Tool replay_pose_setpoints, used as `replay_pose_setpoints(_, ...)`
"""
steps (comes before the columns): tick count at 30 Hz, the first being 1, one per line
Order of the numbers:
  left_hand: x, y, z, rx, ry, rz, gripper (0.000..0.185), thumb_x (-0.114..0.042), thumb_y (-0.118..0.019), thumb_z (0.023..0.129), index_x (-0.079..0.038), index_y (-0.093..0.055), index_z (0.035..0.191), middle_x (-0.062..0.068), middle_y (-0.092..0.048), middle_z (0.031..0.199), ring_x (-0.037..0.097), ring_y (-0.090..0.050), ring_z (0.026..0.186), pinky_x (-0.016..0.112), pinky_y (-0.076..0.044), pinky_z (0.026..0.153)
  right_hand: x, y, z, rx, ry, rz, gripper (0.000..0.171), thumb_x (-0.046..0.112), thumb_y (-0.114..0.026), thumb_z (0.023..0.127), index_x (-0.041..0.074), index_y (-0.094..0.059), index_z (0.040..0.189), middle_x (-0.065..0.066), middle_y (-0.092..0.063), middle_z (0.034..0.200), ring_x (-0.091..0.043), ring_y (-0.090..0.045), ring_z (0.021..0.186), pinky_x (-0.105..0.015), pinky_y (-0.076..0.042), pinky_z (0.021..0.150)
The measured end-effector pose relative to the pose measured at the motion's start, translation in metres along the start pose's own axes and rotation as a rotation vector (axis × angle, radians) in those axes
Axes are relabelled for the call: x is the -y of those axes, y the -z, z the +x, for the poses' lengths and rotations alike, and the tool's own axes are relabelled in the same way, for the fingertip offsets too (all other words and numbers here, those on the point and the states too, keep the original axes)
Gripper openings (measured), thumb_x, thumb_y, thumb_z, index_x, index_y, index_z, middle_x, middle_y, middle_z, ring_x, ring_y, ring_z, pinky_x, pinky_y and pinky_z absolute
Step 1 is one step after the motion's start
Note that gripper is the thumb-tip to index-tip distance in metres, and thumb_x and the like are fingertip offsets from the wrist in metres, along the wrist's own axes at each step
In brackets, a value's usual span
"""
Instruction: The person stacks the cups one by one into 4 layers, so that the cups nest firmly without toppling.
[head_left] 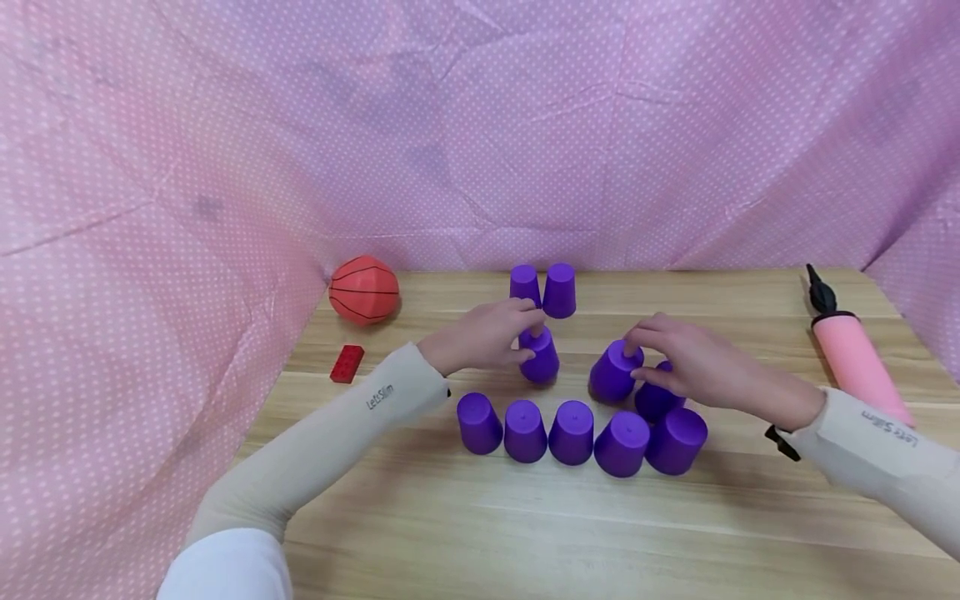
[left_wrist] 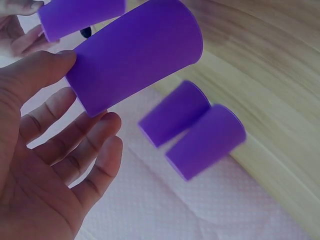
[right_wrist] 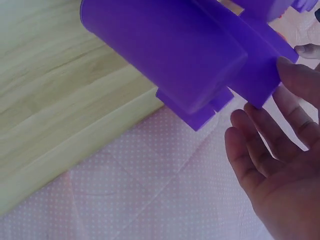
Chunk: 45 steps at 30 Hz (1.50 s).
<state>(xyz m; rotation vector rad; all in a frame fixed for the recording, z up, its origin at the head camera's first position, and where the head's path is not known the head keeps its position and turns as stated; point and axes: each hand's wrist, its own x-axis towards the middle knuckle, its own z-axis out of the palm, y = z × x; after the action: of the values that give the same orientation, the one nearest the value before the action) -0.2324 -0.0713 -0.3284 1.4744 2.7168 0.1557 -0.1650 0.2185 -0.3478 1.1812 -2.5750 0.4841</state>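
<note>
My left hand (head_left: pixel 491 337) pinches an upside-down purple cup (head_left: pixel 542 364) near its closed end, thumb on one side and fingers on the other. In the left wrist view, that cup (left_wrist: pixel 140 55) is gripped at its narrow end while the outer fingers stay spread. To the right, my right hand (head_left: pixel 693 358) pinches a second upside-down purple cup (head_left: pixel 609 377) the same way, by its narrow end. Another purple cup (head_left: pixel 656 404) stands under the right hand, partly hidden by it. In the right wrist view a nearer cup (right_wrist: pixel 165 50) overlaps the held one (right_wrist: pixel 260 70).
Several upside-down purple cups (head_left: pixel 572 435) form a row in front of the hands. Two more cups (head_left: pixel 559 293) stand at the back of the wooden table (head_left: pixel 450 533). A red ball (head_left: pixel 364 290) and red brick (head_left: pixel 347 364) lie left; a pink hand pump (head_left: pixel 858 362) lies right.
</note>
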Motion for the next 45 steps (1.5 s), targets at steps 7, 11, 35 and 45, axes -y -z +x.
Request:
replay_pose_setpoints(7, 0.028, 0.001, -0.011, -0.07, 0.124, -0.012, 0.023, -0.024, -0.073, 0.082, -0.013, -0.057, 0.095, -0.002, -0.054, 0.096, 0.013, -0.054, 0.082, 0.029, -0.047, 0.068, -0.021, 0.007, 0.008, -0.078, -0.031, -0.038, 0.028, 0.009, -0.082, 0.068, 0.012, -0.062, 0.088, 0.001, -0.059, 0.086, -0.018, -0.057, 0.077, -0.039, -0.047, 0.063)
replay_pose_setpoints(11, 0.048, 0.001, -0.011, -0.108, 0.189, -0.051, 0.021, -0.021, -0.073, 0.082, -0.012, -0.057, 0.093, -0.001, -0.054, 0.093, 0.014, -0.053, 0.08, 0.029, -0.046, 0.066, -0.036, 0.011, 0.019, -0.052, -0.125, -0.047, 0.024, 0.01, -0.081, 0.072, 0.01, -0.062, 0.088, -0.002, -0.059, 0.086, -0.02, -0.056, 0.077, -0.04, -0.046, 0.065)
replay_pose_setpoints(35, 0.125, -0.019, 0.016, -0.099, 0.453, -0.174, 0.021, -0.019, -0.068, 0.087, -0.008, -0.057, 0.1, 0.007, -0.059, 0.1, 0.021, -0.055, 0.091, 0.034, -0.046, 0.076, -0.099, -0.027, 0.096, 0.14, -0.373, 0.036, 0.017, 0.011, -0.074, 0.079, 0.005, -0.061, 0.089, -0.012, -0.064, 0.09, -0.028, -0.058, 0.081, -0.045, -0.046, 0.069)
replay_pose_setpoints(45, 0.126, -0.018, 0.022, -0.09, 0.442, -0.185, 0.02, -0.02, -0.069, 0.087, -0.01, -0.057, 0.1, 0.004, -0.058, 0.096, 0.019, -0.054, 0.086, 0.032, -0.045, 0.073, -0.102, -0.031, 0.098, 0.132, -0.387, 0.0, 0.018, 0.007, -0.073, 0.077, 0.002, -0.06, 0.089, -0.013, -0.062, 0.088, -0.029, -0.056, 0.077, -0.045, -0.045, 0.068)
